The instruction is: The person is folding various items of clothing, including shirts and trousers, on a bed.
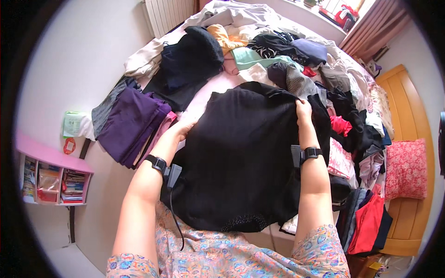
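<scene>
A large black garment point(236, 156) is spread in front of me, with small shiny studs along its edge nearest my body. My right hand point(303, 110) grips its upper right edge between thumb and fingers. At the garment's upper left side is my left hand point(186, 128), its fingers partly hidden by the cloth; the edge there seems held. Both forearms wear black straps with grey devices. Left of the garment lies a stack of folded clothes topped by a purple one point(130, 121). Beyond it rest dark blue and black clothes point(187, 59).
Mixed clothes cover much of the bed, including a mint green piece point(257, 59) and a checked one point(300, 83). Folded red clothing point(366, 222) stands at the lower right. A red patterned cushion point(406, 169) leans on the wooden headboard point(403, 90). A pink shelf point(52, 156) is at left.
</scene>
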